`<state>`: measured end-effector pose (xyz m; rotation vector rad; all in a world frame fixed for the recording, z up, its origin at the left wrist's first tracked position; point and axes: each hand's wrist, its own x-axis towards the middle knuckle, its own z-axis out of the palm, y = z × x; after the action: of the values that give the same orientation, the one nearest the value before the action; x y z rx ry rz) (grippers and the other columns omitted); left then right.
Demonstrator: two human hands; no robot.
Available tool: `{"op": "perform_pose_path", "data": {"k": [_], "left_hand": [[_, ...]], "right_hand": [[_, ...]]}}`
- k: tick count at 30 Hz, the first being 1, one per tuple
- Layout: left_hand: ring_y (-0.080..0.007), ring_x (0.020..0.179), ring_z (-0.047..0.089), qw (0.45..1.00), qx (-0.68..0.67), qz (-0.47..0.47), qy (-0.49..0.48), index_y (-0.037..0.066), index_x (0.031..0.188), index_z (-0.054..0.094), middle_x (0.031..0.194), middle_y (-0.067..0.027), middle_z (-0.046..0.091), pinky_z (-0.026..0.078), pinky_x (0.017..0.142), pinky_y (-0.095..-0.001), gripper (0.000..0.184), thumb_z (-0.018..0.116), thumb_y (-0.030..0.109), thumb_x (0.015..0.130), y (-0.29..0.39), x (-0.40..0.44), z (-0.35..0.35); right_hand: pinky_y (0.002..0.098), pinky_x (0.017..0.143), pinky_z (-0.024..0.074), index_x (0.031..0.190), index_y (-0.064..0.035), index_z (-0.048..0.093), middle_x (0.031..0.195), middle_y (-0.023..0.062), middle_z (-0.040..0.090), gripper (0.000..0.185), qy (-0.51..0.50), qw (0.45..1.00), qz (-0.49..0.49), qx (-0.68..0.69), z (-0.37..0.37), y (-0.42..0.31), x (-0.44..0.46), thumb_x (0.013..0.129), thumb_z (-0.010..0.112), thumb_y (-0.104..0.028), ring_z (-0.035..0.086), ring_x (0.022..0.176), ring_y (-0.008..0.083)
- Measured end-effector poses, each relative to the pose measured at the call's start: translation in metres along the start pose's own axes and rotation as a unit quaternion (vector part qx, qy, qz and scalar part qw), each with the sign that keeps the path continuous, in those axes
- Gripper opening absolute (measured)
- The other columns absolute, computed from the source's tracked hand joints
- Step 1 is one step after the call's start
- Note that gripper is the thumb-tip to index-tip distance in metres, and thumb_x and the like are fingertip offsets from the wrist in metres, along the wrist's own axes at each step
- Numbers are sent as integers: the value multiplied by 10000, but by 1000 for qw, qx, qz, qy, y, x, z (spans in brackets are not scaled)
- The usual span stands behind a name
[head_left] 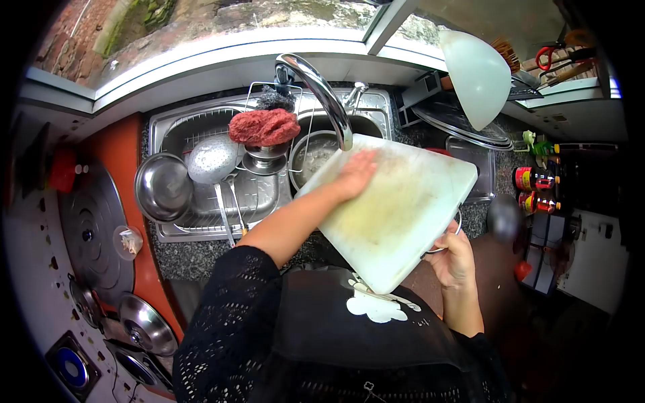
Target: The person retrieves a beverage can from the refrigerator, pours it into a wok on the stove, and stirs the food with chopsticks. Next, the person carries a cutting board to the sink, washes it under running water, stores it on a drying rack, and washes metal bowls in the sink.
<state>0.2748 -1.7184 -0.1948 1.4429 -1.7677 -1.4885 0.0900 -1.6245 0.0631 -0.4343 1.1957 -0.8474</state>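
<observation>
A white cutting board with yellowish stains is tilted over the right side of the sink, its upper left corner under the curved faucet. My left hand lies flat on the board's upper left part, fingers stretched and slightly blurred. At the board's lower right edge, by its wire handle, my right hand grips it. Partly behind the board, a metal pot stands in the right basin. A red cloth rests on a rack left of the faucet.
In the left basin are a skimmer and a metal bowl. A white bowl, a glass lid and sauce bottles stand at the right. Pot lids lie at the lower left.
</observation>
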Motion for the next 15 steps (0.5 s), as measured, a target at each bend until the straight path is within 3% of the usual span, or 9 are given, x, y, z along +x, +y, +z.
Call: {"op": "perform_pose_path", "data": {"k": [2, 3, 4, 7, 10, 13, 15], "left_hand": [[-329, 1455, 196, 994, 7, -102, 27, 96, 1503, 262, 1552, -199, 244, 134, 1185, -439, 603, 238, 449, 1015, -105, 16, 26], [-337, 1435, 248, 985, -5, -171, 5, 103, 1483, 314, 1518, -209, 308, 116, 1176, -484, 592, 307, 431, 990, -110, 5, 11], [-346, 1415, 300, 971, -18, -238, -17, 109, 1463, 366, 1484, -218, 372, 97, 1167, -529, 583, 377, 413, 965, -114, -4, -3], [-329, 1321, 453, 929, 243, -278, -28, 105, 1301, 559, 1280, -193, 592, 100, 1147, -561, 444, 444, 276, 908, -127, -16, -18], [-302, 1206, 560, 939, 249, -164, 169, 95, 1138, 649, 1119, -153, 678, 96, 1147, -546, 356, 473, 201, 848, -116, -37, -10], [-297, 1158, 585, 954, 168, -182, 167, 95, 1125, 656, 1139, -163, 663, 133, 1142, -544, 339, 475, 177, 850, -84, -59, -19], [-315, 1130, 591, 959, 152, -143, 191, 87, 1110, 659, 1131, -167, 661, 241, 1108, -514, 319, 469, 154, 863, -100, -63, -11]], "right_hand": [[440, 792, 592, 1242, 45, 499, 1029, 145, 650, 502, 6, 1000, -4, 6, -4, -1, -7, 742, 463, 25, 674, 883, 251], [442, 797, 591, 1246, 48, 496, 1028, 149, 652, 505, 9, 1000, -6, 10, -5, -1, -9, 743, 462, 25, 674, 882, 252], [401, 661, 608, 1213, 31, 505, 963, 137, 648, 482, 39, 999, -17, 15, 0, -2, -14, 732, 477, 37, 676, 806, 233], [396, 655, 607, 1223, 37, 499, 988, 157, 652, 492, 31, 998, -32, 35, -10, -8, -30, 731, 473, 40, 678, 812, 237], [376, 631, 600, 1245, 57, 483, 975, 169, 660, 512, 46, 997, -50, 37, -11, -16, -50, 734, 482, 16, 682, 750, 238], [322, 556, 566, 1249, 71, 485, 863, 145, 670, 520, 60, 995, -72, 25, -14, -20, -69, 736, 491, -11, 661, 649, 215], [301, 526, 545, 1246, 70, 492, 821, 136, 669, 518, 63, 994, -86, 17, -17, -22, -82, 735, 494, -17, 648, 622, 202]]}}
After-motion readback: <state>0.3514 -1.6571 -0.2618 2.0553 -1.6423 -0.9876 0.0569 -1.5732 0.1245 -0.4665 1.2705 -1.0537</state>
